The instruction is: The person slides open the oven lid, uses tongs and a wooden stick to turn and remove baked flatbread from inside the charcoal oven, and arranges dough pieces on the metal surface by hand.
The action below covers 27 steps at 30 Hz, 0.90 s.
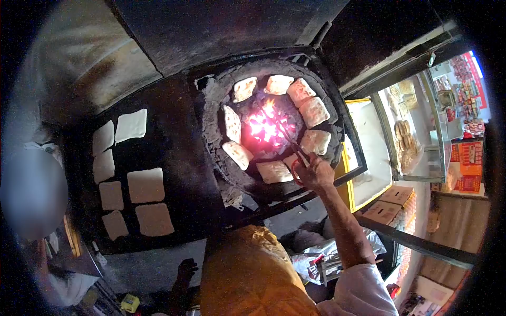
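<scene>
My right hand (316, 173) is closed around metal tongs (300, 151) with a red handle loop. The tongs reach down into a round clay oven (213, 105), their tips close to the glowing coals (266, 129). Several browned flatbreads stick to the oven's inner wall around the fire, among them a flatbread (314, 111) on the right and another flatbread (274, 171) just left of my right hand. In shadow below the counter hangs my left hand (186, 269), fingers somewhat apart, with nothing visible in it.
Pale raw dough pieces (146, 185) lie on the dark counter (184, 158) to the left. A person (34, 195) is at the left edge. On the right stand a yellow-edged case (369, 152), baked breads (405, 139) behind glass and cardboard boxes (387, 205).
</scene>
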{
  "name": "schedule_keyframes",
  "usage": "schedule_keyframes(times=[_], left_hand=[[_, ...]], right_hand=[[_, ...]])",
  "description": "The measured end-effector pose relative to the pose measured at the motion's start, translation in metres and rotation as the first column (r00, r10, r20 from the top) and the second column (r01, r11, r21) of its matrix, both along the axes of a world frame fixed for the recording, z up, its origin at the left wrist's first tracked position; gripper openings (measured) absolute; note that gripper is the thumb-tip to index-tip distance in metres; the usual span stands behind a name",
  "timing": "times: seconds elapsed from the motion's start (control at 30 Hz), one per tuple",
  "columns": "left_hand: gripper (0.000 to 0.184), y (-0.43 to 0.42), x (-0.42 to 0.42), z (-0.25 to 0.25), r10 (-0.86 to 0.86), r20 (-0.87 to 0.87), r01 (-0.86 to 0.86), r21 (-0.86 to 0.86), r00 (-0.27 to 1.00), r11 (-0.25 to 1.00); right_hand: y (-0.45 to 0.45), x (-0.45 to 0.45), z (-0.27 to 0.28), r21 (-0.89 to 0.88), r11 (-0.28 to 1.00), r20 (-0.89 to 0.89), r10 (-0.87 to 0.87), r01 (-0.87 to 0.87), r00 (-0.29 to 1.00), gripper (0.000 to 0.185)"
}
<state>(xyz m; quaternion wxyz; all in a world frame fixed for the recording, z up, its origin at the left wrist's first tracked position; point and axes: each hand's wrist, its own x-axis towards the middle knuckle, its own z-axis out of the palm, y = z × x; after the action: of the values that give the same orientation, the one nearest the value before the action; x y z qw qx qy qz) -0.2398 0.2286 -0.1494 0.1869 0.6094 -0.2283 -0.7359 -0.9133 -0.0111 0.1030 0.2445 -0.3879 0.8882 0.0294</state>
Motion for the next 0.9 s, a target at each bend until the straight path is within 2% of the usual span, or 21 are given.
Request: schedule_keyframes(times=[0.07,0.2,0.27,0.3,0.33,0.37,0.43,0.5,0.53,0.6,0.63,0.67,0.73,0.77,0.8,0.83,0.87,0.9], left_hand=[[0.035,0.009,0.016,-0.027,0.06,-0.065,-0.055,0.076,0.996,0.996],[0.035,0.006,0.021,-0.023,0.142,-0.085,-0.13,0.135,0.986,0.982],[0.035,-0.011,0.024,-0.012,0.28,-0.269,-0.157,0.401,0.922,0.903],[0.035,-0.012,0.019,-0.008,0.28,-0.271,-0.156,0.402,0.921,0.902],[0.035,-0.012,0.013,-0.004,0.211,-0.193,-0.135,0.344,0.958,0.929],[0.036,-0.012,0.009,-0.001,0.143,-0.108,-0.107,0.286,0.984,0.952],[0.035,0.007,0.01,-0.029,0.119,-0.043,-0.107,0.228,0.992,0.968],[0.035,0.01,0.015,-0.037,0.097,0.026,-0.1,0.169,0.995,0.981],[0.035,0.007,0.018,-0.036,0.02,0.016,-0.022,0.111,1.0,0.994],[0.035,-0.003,0.014,-0.025,-0.055,0.011,0.054,0.054,0.998,0.997],[0.034,-0.006,0.011,-0.018,-0.027,-0.009,0.028,0.071,1.0,0.997],[0.034,-0.007,0.007,-0.012,0.003,-0.03,0.0,0.088,1.0,0.996],[0.034,0.005,0.012,-0.036,0.022,-0.086,-0.02,0.03,0.996,0.999],[0.035,0.012,0.014,-0.046,0.03,-0.138,-0.034,-0.031,0.99,0.999],[0.035,0.019,0.011,-0.049,0.032,-0.144,-0.036,-0.026,0.989,0.999],[0.035,0.025,0.008,-0.052,0.147,-0.2,-0.144,0.029,0.969,0.989],[0.035,0.028,0.004,-0.053,0.261,-0.246,-0.247,0.089,0.933,0.965],[0.035,0.027,0.001,-0.054,0.262,-0.249,-0.247,0.092,0.932,0.965]], right_hand=[[-0.009,0.007,0.008,-0.01,1.0,0.024,-0.002,0.003,1.0,0.062],[-0.008,0.007,0.005,-0.092,0.996,0.008,-0.008,0.008,1.0,0.06],[-0.007,0.003,0.005,-0.092,0.995,0.044,-0.023,0.027,0.999,0.057],[-0.006,0.0,0.005,-0.093,0.995,0.081,-0.041,0.048,0.996,0.054],[-0.005,-0.002,0.002,-0.091,0.995,0.079,-0.041,0.048,0.996,0.054],[-0.005,-0.005,-0.005,-0.213,0.967,0.325,-0.065,0.14,0.944,0.048],[-0.007,-0.009,-0.019,-0.304,0.918,0.552,-0.05,0.256,0.832,0.041],[-0.009,-0.013,-0.034,-0.213,0.969,0.393,-0.034,0.127,0.919,0.03],[-0.004,-0.017,-0.05,-0.212,0.969,0.393,-0.035,0.127,0.919,0.03],[0.01,-0.023,-0.07,-0.521,0.846,0.47,0.171,0.116,0.866,0.023],[0.021,-0.026,-0.065,-0.519,0.847,0.471,0.172,0.114,0.865,0.023],[0.027,-0.022,-0.034,-0.499,0.864,0.402,0.172,0.058,0.899,0.021],[0.039,-0.022,0.006,-0.472,0.882,0.324,0.181,-0.007,0.929,0.02],[0.048,-0.026,0.019,-0.427,0.876,0.569,0.069,0.223,0.819,0.02],[0.053,-0.027,0.025,-0.381,0.864,0.676,0.019,0.328,0.737,0.02],[0.058,-0.029,0.031,-0.322,0.844,0.766,-0.034,0.429,0.642,0.02],[0.059,-0.028,0.036,-0.289,0.862,0.748,-0.068,0.417,0.66,0.022],[0.056,-0.028,0.042,-0.199,0.842,0.824,-0.133,0.502,0.551,0.022]])
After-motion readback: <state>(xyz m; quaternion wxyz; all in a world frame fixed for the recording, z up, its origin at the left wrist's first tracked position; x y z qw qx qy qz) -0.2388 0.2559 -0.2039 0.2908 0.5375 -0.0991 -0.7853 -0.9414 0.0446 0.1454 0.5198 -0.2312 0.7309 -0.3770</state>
